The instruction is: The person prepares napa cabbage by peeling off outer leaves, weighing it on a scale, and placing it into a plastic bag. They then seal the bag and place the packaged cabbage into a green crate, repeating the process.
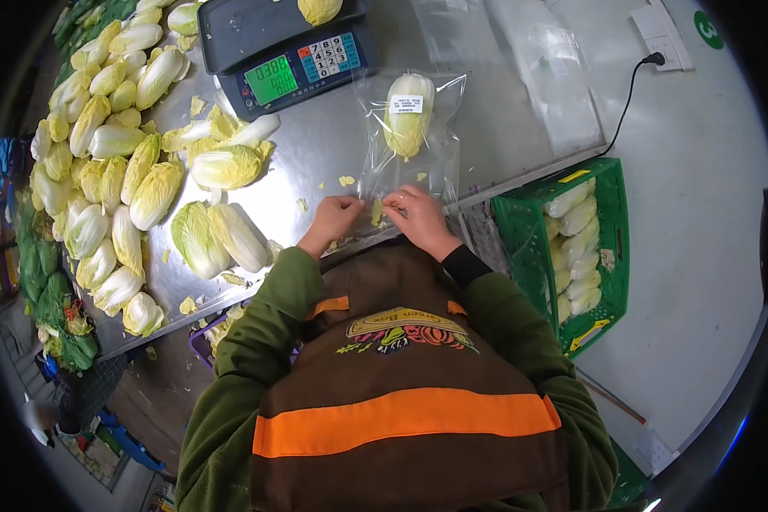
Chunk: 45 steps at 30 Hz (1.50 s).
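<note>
A clear plastic bag (445, 162) lies flat on the metal table, with one napa cabbage (405, 136) inside its far part. A white printed label (406, 104) is on the bag over the cabbage. My left hand (337, 215) pinches the near end of the bag at its left side. At the right side of that same end, my right hand (420, 215) is closed with its fingertips together on the plastic. A scrap of yellow-green leaf (376, 212) shows between the two hands.
Behind to the left stands a digital scale (350, 72) with a cabbage (319, 8) on its pan. Many loose cabbages (156, 196) cover the table's left side. A green crate (619, 247) of bagged cabbages is at right. Flat plastic bags (542, 77) lie at the back.
</note>
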Motion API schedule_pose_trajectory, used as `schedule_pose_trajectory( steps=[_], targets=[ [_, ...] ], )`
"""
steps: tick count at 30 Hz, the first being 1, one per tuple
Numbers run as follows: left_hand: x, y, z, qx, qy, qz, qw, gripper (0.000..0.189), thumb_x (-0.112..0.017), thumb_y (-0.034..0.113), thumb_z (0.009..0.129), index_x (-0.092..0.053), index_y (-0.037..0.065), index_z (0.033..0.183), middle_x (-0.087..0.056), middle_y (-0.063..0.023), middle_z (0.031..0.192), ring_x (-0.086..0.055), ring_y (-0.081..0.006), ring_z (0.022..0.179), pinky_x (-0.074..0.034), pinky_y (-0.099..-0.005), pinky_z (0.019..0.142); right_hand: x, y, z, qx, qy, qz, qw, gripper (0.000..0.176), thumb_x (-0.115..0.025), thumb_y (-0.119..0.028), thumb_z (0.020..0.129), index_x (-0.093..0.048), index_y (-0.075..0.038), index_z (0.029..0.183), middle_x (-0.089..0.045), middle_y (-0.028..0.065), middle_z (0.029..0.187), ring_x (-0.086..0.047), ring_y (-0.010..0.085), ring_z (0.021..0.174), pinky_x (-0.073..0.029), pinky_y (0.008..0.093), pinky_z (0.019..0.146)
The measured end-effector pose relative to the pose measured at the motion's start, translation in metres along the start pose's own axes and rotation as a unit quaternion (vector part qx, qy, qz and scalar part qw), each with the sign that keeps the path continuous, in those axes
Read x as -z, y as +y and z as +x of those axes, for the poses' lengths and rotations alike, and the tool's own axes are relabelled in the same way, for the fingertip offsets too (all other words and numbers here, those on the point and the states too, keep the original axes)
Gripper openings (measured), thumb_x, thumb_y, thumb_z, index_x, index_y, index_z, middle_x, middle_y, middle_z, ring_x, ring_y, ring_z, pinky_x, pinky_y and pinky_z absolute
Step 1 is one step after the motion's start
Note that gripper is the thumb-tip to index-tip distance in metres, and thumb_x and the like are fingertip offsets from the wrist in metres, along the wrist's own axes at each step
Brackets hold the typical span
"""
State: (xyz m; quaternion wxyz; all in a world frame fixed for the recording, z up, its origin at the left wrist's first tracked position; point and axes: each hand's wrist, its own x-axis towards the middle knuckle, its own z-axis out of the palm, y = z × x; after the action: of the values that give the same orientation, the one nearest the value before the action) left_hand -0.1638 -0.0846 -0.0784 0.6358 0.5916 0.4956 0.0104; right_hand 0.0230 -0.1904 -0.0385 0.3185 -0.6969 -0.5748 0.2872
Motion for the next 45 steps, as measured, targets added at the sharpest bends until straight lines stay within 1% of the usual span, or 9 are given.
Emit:
schedule_pose_trajectory(
  steps=[15, 22, 25, 28, 29, 30, 33, 37, 45],
  targets=[
    [-0.003, 0.015, -0.008, -0.114, 0.021, 0.007, 0.993, 0.022, -0.064, 0.017, 0.090, -0.073, -0.003, 0.094, -0.068, -0.0069, 0.089, -0.062, -0.0160, 0.081, -0.047, -0.0283, 0.077, -0.012, -0.018, 0.014, 0.113, 0.052, -0.090, 0.988, 0.016, -0.074, -0.016, 0.076, -0.060, -0.011, 0.083, -0.058, 0.0034, 0.085, -0.059, 0.0270, 0.086, -0.050, 0.0383, 0.068],
    [-0.004, 0.008, -0.011, -0.193, 0.104, 0.058, 0.974, 0.022, -0.062, 0.020, 0.088, -0.073, 0.000, 0.091, -0.067, -0.0186, 0.090, -0.064, -0.0325, 0.083, -0.050, -0.0373, 0.075, 0.036, 0.023, -0.075, 0.272, -0.048, -0.219, 0.936, 0.010, -0.063, -0.013, 0.084, -0.060, -0.005, 0.088, -0.055, 0.0110, 0.091, -0.054, 0.0319, 0.092, -0.045, 0.0425, 0.091],
    [0.016, -0.006, -0.009, -0.106, 0.035, 0.152, 0.982, 0.023, -0.060, 0.014, 0.091, -0.069, -0.003, 0.104, -0.067, -0.0164, 0.097, -0.066, -0.0272, 0.088, -0.051, -0.0344, 0.080, 0.120, 0.034, -0.235, -0.224, -0.332, -0.219, 0.890, 0.028, -0.062, -0.032, 0.087, -0.063, -0.004, 0.095, -0.065, 0.0174, 0.092, -0.065, 0.0354, 0.091, -0.051, 0.0476, 0.076],
    [0.027, 0.012, -0.016, -0.263, 0.167, 0.226, 0.923, 0.037, -0.063, 0.007, 0.085, -0.056, 0.005, 0.121, -0.058, -0.0171, 0.108, -0.059, -0.0378, 0.097, -0.048, -0.0459, 0.084, 0.160, 0.024, -0.266, -0.307, -0.399, -0.358, 0.786, 0.036, -0.061, -0.043, 0.089, -0.068, -0.009, 0.083, -0.066, 0.0172, 0.080, -0.066, 0.0372, 0.085, -0.051, 0.0473, 0.070],
    [0.027, 0.010, -0.015, -0.261, 0.159, 0.228, 0.924, 0.037, -0.063, 0.007, 0.085, -0.056, 0.005, 0.121, -0.058, -0.0171, 0.108, -0.059, -0.0378, 0.097, -0.048, -0.0459, 0.084, 0.155, 0.038, -0.257, -0.304, -0.237, -0.337, 0.859, 0.029, -0.066, -0.038, 0.086, -0.066, -0.009, 0.088, -0.065, 0.0158, 0.085, -0.064, 0.0381, 0.081, -0.050, 0.0493, 0.068],
    [0.027, 0.012, -0.008, -0.336, 0.171, 0.291, 0.879, 0.037, -0.065, 0.007, 0.082, -0.056, 0.005, 0.118, -0.057, -0.0150, 0.110, -0.057, -0.0372, 0.102, -0.046, -0.0457, 0.086, 0.145, 0.039, -0.223, -0.230, -0.038, -0.311, 0.921, 0.023, -0.071, -0.025, 0.081, -0.062, -0.008, 0.094, -0.061, 0.0158, 0.095, -0.062, 0.0378, 0.083, -0.048, 0.0500, 0.067],
    [0.021, 0.023, 0.014, -0.454, 0.161, 0.355, 0.801, 0.037, -0.068, 0.007, 0.077, -0.057, 0.007, 0.112, -0.055, -0.0119, 0.112, -0.053, -0.0354, 0.107, -0.044, -0.0453, 0.090, 0.128, 0.060, -0.108, 0.036, 0.112, -0.333, 0.936, 0.022, -0.063, -0.010, 0.081, -0.062, -0.009, 0.103, -0.058, 0.0131, 0.110, -0.056, 0.0344, 0.100, -0.046, 0.0454, 0.087],
    [0.025, 0.035, 0.027, -0.546, 0.081, 0.388, 0.738, 0.031, -0.071, 0.009, 0.072, -0.061, 0.011, 0.101, -0.055, -0.0087, 0.109, -0.054, -0.0314, 0.106, -0.045, -0.0434, 0.089, 0.109, 0.080, -0.029, 0.158, -0.011, -0.330, 0.931, 0.025, -0.060, -0.010, 0.081, -0.063, -0.013, 0.106, -0.055, 0.0089, 0.122, -0.053, 0.0286, 0.111, -0.043, 0.0415, 0.094],
    [0.044, 0.079, 0.013, -0.489, 0.041, 0.277, 0.826, 0.017, -0.074, 0.003, 0.072, -0.062, 0.008, 0.083, -0.060, -0.0079, 0.106, -0.056, -0.0302, 0.103, -0.049, -0.0400, 0.087, 0.113, 0.088, -0.011, 0.195, -0.064, -0.259, 0.944, 0.017, -0.061, -0.009, 0.084, -0.060, -0.010, 0.101, -0.058, 0.0069, 0.122, -0.052, 0.0279, 0.115, -0.041, 0.0406, 0.098]
  ],
)
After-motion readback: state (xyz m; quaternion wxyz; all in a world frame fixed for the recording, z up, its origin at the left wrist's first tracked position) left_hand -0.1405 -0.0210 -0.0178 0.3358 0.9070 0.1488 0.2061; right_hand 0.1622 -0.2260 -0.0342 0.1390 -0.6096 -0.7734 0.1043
